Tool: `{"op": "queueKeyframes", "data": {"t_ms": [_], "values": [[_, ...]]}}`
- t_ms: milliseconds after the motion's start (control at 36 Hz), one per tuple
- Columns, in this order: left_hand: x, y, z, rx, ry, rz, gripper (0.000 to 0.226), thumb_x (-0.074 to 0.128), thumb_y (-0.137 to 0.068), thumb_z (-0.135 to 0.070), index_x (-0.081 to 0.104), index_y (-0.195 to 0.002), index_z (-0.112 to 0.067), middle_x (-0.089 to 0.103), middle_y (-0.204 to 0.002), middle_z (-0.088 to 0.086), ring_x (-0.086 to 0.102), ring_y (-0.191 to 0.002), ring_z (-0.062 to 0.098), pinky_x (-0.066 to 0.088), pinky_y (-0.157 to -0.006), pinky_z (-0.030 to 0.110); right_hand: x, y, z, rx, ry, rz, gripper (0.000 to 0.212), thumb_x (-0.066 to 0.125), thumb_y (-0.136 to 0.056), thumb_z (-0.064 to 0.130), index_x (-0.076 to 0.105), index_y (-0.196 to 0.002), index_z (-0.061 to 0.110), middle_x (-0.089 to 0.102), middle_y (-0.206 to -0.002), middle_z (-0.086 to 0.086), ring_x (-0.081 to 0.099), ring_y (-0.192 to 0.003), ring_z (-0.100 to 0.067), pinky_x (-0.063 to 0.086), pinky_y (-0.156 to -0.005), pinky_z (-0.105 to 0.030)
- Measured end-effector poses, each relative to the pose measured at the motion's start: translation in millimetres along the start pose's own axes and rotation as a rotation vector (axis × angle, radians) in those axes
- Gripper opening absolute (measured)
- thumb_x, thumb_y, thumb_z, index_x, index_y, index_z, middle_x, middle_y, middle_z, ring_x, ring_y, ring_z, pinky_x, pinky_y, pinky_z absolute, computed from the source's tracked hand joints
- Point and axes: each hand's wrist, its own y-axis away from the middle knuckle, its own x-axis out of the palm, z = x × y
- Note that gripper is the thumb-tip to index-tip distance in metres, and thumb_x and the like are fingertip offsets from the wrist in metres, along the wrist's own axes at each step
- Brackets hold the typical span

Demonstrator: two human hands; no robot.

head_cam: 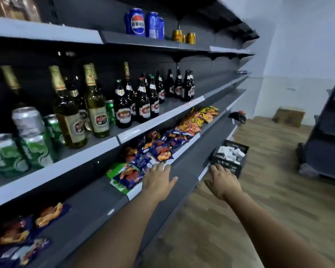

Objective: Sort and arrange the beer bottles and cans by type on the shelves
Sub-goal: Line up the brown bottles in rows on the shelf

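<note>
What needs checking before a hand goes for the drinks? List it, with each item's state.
1. Left hand free: ok, open, holding nothing.
2. Right hand free: ok, open, by the black crate.
3. Types grouped: not ok, green cans stand among the gold-foil bottles.
4. Dark bottles upright: ok.
5. Blue cans together on the upper shelf: ok.
6. Room behind the front row: cannot tell.

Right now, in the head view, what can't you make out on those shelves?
- Tall clear gold-foil bottles: they hide the rest of a green can behind them.
- Silver-and-green cans: motion blur, labels unreadable; leftmost cut off by the frame edge.
- Small gold cans on the top shelf: too small to read.
- Black plastic crate: white contents blurred, right hand covers its near corner.
</note>
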Motion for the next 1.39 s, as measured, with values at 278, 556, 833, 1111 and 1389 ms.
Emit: {"op": "queueKeyframes", "data": {"t_ms": [278,556,833,1111,1389], "values": [[4,-146,-7,-0.085,0.002,-0.065,0.055,0.034,-0.1,-0.05,0.032,-0.146,-0.019,0.032,-0.152,0.004,0.028,-0.14,0.022,0.025,-0.115,0.038,-17,-170,-35,-0.126,-0.024,-0.028,0.059,0.044,-0.098,0.045,0.028,-0.147,0.018,0.035,-0.149,-0.005,0.037,-0.134,-0.028,0.034,-0.107,-0.038],[-11,-309,18,-0.127,0.117,-0.259,0.061,0.039,-0.1,-0.046,0.022,-0.151,-0.019,0.02,-0.158,0.004,0.022,-0.143,0.022,0.026,-0.116,0.035,-40,-341,-22,-0.197,0.013,-0.084,0.059,0.043,-0.098,0.046,0.025,-0.147,0.018,0.036,-0.148,-0.007,0.037,-0.133,-0.03,0.035,-0.104,-0.04],[-11,-448,20,-0.088,0.227,-0.307,0.068,0.05,-0.098,-0.037,0.014,-0.152,-0.019,0.014,-0.159,0.002,0.018,-0.144,0.021,0.03,-0.112,0.032,-50,-491,-6,-0.235,-0.056,-0.114,0.061,0.048,-0.097,0.039,0.023,-0.148,0.016,0.04,-0.147,-0.008,0.037,-0.133,-0.03,0.036,-0.104,-0.039],[2,-543,27,-0.239,0.304,-0.36,0.073,0.052,-0.097,-0.034,0.01,-0.154,-0.017,0.007,-0.161,-0.002,0.016,-0.145,0.018,0.032,-0.112,0.034,-69,-634,-7,-0.29,-0.218,-0.193,0.063,0.048,-0.097,0.031,0.019,-0.148,0.01,0.043,-0.142,-0.015,0.043,-0.127,-0.034,0.039,-0.098,-0.04],[2,-621,26,-0.565,0.334,-0.431,0.08,0.054,-0.096,-0.037,0.005,-0.155,-0.014,0.004,-0.162,-0.002,0.01,-0.148,0.016,0.021,-0.116,0.029,-57,-740,4,-0.605,-0.253,-0.093,0.065,0.048,-0.098,0.037,0.018,-0.15,0.013,0.039,-0.145,-0.011,0.039,-0.132,-0.032,0.04,-0.099,-0.04]]}}
